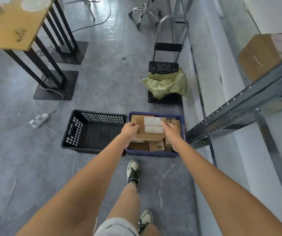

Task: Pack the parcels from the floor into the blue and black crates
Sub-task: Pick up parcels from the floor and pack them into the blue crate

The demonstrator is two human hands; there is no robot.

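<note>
1. Left hand (pixel 129 128) and right hand (pixel 170 128) grip opposite short edges of a flat cardboard parcel (pixel 149 129), labels up, fingers curled over its sides.
2. Parcel sits level over the blue crate (pixel 155 154), atop smaller boxes; held flat likely so it seats evenly.
3. Black crate (pixel 72 132), touching the blue one's left side, appears empty.
4. No parcels visible on the floor (pixel 102 79).
</note>
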